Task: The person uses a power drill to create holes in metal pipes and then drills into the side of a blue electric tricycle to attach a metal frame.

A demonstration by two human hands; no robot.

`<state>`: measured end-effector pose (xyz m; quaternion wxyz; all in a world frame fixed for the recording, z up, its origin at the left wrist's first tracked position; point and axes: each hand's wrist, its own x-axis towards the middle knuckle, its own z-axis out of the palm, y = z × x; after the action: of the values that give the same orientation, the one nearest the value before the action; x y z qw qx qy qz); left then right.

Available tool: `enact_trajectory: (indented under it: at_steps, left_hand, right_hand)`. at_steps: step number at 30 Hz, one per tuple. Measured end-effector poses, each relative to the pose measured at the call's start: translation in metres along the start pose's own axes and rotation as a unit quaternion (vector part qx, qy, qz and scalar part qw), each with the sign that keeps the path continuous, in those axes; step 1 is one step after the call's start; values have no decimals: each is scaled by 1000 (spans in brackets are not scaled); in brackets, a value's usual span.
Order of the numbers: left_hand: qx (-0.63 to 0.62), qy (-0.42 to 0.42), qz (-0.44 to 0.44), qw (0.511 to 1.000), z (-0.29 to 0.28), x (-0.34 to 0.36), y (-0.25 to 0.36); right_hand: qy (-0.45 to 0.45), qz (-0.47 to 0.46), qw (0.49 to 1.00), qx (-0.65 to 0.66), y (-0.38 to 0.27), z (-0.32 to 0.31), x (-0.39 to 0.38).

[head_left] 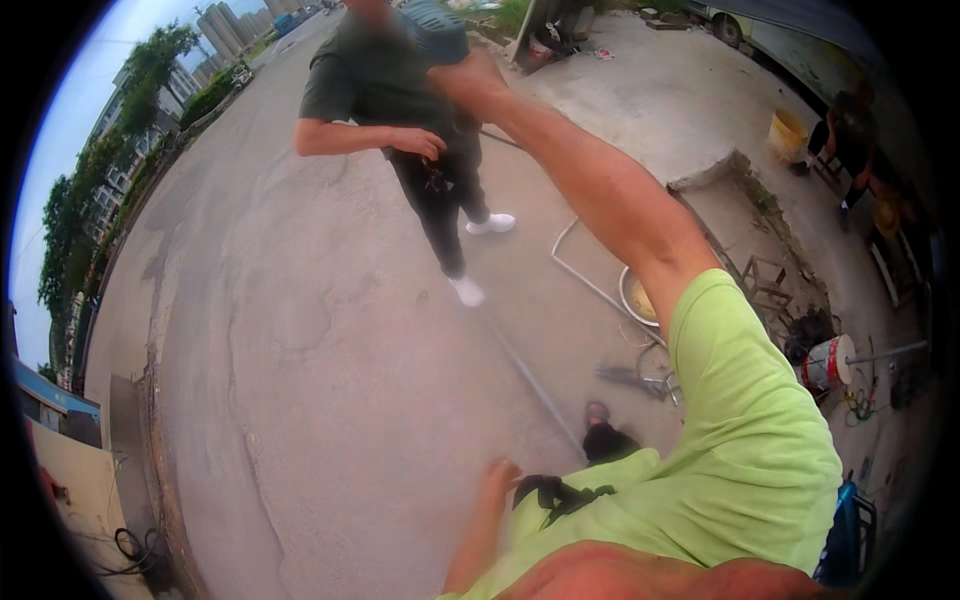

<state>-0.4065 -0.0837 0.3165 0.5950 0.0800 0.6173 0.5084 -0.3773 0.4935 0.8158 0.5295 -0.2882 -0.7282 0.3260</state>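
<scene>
Reaching forward with the right hand (470, 78), holding out a blurred, blue-grey ribbed object (433, 32).

Apparently curling the right fingers onto it, directly before a dark-shirted person (345, 88); holding the left hand (500, 474) low, just beside a black knotted cloth (558, 495), cannot tell how spread. Seemingly being at the presenting step, next calling for steady grip and clearance from the person.
</scene>
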Motion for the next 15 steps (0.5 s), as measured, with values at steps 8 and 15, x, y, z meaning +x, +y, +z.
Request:
enact_trajectory:
  at_steps: [8,15]
  left_hand:
    - [84,212,-74,971,-135,-93,-184]
    - [120,173,-74,975,-83,-66,-85]
  right_hand:
    - [-15,156,951,268,95,-86,-242]
    - [-35,232,953,192,111,-117,-305]
